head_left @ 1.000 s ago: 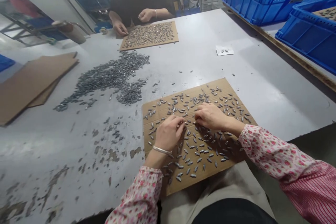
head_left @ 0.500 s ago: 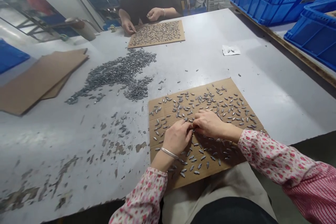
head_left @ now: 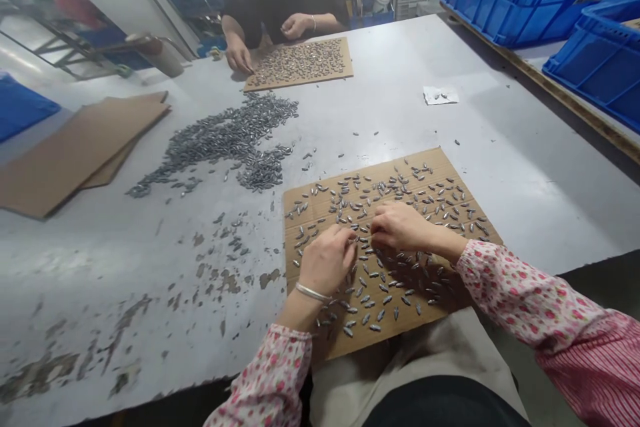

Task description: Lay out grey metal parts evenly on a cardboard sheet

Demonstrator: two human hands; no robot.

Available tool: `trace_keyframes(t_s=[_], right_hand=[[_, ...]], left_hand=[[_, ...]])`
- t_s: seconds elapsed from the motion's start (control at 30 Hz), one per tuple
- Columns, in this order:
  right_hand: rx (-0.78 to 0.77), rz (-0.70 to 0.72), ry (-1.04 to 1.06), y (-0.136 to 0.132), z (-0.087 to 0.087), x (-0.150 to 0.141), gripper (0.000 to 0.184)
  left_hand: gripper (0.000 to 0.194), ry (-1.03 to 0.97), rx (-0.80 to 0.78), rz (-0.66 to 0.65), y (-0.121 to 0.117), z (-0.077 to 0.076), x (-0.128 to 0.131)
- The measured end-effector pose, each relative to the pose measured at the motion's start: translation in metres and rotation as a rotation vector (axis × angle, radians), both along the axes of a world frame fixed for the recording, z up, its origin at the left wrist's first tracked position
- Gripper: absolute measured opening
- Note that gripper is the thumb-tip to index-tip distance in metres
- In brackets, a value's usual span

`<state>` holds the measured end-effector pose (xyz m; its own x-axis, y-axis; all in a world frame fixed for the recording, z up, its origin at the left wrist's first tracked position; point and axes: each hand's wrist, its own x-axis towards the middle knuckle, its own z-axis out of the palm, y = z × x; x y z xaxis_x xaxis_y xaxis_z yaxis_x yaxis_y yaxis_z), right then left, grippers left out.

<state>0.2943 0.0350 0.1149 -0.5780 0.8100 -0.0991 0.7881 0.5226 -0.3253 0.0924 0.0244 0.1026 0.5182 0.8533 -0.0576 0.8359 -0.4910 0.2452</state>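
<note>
A cardboard sheet [head_left: 430,161] lies on the table in front of me, scattered with several small grey metal teardrop-shaped pieces [head_left: 380,287]. My left hand [head_left: 327,260] and my right hand [head_left: 400,227] rest over the middle of the sheet, fingertips curled down among the pieces and close together. Whether either hand pinches a piece is hidden by the fingers. A bracelet circles my left wrist. Beyond the sheet, a large loose heap of the same pieces [head_left: 220,140] lies on the bare table.
Across the stained grey table [head_left: 150,267], a co-worker's hands [head_left: 239,53] work at a densely covered cardboard sheet [head_left: 300,65]. Spare cardboard sheets [head_left: 85,153] lie at left, a paper slip [head_left: 439,95] at right. Blue crates [head_left: 530,0] stand beyond the table's right edge.
The view has swung slightly left since the oldest frame. My hands have stayed over the sheet, drawing slightly apart, and the co-worker's nearer hand has shifted toward the table.
</note>
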Motion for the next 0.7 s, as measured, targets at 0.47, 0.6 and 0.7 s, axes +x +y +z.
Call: trace_keyframes(t_s=[0.47, 0.6, 0.7], right_hand=[[0.120, -0.082, -0.072, 0.009, -0.010, -0.021, 0.022], [0.131, -0.065, -0.079, 0.008, -0.008, -0.020, 0.024], [0.108, -0.085, -0.050, 0.007, -0.007, -0.019, 0.021]], left_hand=[[0.019, 0.089, -0.050, 0.061, 0.002, 0.013, 0.007], [0.019, 0.123, -0.061, 0.040, 0.001, 0.007, 0.003], [0.020, 0.113, -0.074, 0.024, 0.000, 0.007, 0.001]])
